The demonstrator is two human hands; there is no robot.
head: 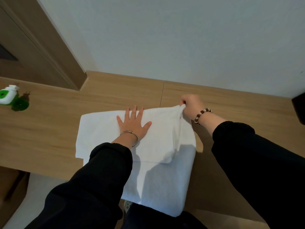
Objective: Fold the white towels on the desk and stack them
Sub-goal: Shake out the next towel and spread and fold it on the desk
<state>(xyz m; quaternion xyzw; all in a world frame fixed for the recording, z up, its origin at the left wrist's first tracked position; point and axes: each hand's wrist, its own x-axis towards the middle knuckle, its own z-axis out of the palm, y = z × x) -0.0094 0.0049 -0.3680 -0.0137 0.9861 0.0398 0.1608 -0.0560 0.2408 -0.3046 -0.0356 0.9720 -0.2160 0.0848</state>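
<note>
Your left hand (133,123) is lying flat with fingers spread, pressing on the upper folded layer of the white towel (156,179), fingertips reaching that layer's far edge. Your right hand (191,104) is pinching the same layer's far right corner, holding it bunched. The towel is lying mid-desk (49,129), its lower portion hanging over the near edge. A green-and-white bottle (8,95) is sitting near the desk's left end, well apart from the towel.
</note>
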